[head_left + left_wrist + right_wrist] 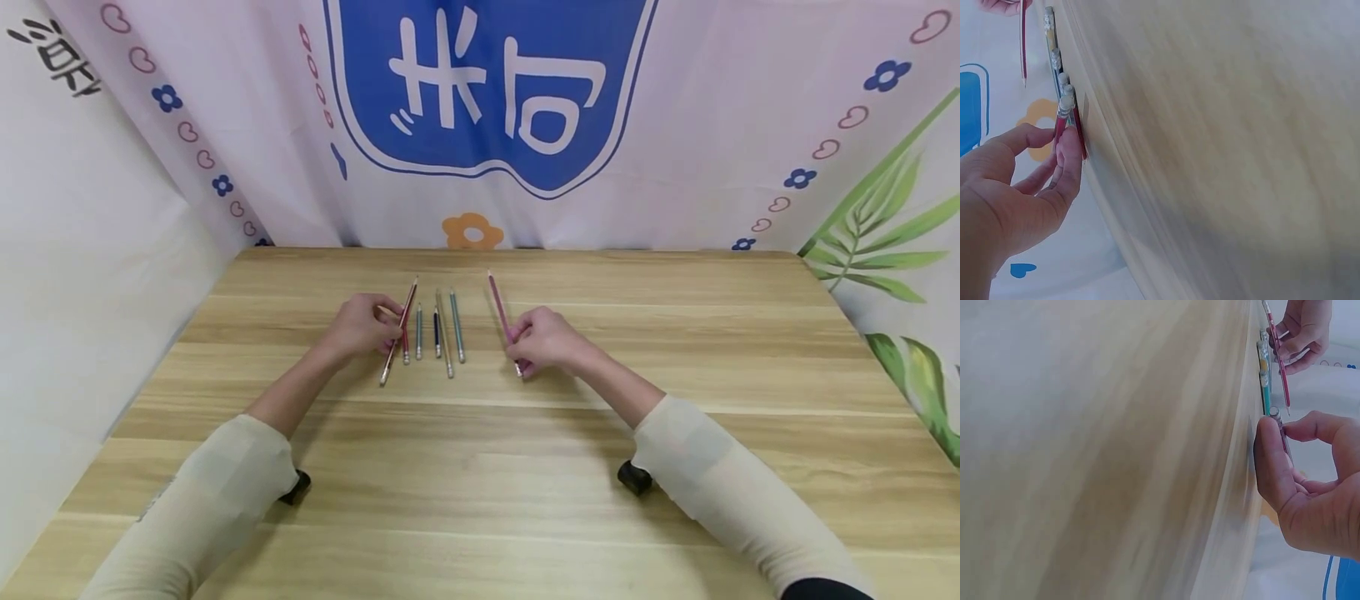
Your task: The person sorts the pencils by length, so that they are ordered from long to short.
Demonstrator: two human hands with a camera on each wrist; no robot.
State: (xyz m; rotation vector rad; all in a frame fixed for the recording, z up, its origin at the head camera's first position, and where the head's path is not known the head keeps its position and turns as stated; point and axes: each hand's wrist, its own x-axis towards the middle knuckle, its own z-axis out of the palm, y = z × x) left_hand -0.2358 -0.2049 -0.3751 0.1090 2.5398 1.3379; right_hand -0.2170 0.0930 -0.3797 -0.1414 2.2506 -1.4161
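My left hand pinches a dark red pencil between thumb and fingers, its eraser end toward me and its tip pointing away. Close beneath it lies a shorter red pencil. To the right, a row of pencils rests on the table: a grey-blue pencil, a navy pencil, a tan pencil and a teal pencil. Farther right, my right hand pinches a pink pencil near its eraser end. In the right wrist view, thumb and finger meet around that pencil.
The wood-grain table reaches back to a printed cloth with a blue shield and an orange flower. Small black devices show beneath both sleeves. A white wall covering stands at the left.
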